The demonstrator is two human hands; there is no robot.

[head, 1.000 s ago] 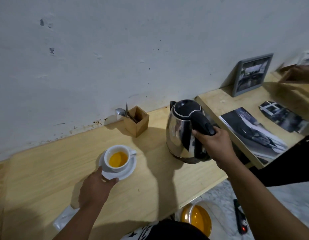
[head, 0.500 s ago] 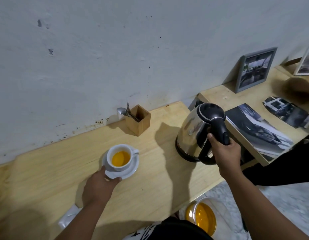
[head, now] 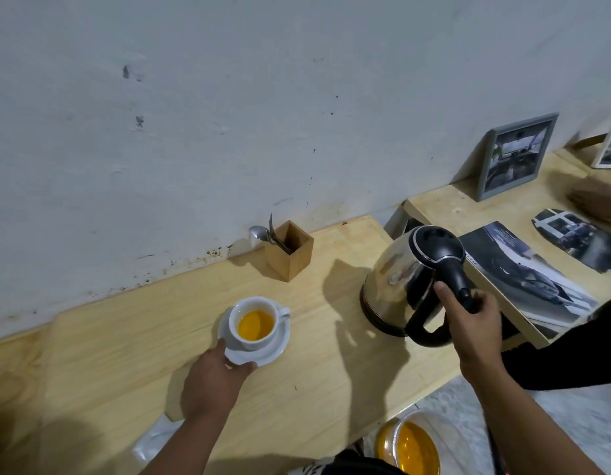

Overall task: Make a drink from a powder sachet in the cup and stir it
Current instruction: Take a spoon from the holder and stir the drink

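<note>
Right hand (head: 475,323) fingers were clamped on the electric kettle (head: 410,282) handle; left hand (head: 215,382) fingers pinched the saucer (head: 273,351) rim under the cup (head: 254,323).

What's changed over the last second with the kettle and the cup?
The right hand has carried the kettle rightward, away from the cup, to the right end of the wooden table; it stays gripped by the handle and looks tilted. Whether it touches the table is unclear. The left hand still steadies the saucer, and the orange drink, holder and spoon haven't moved.
</note>
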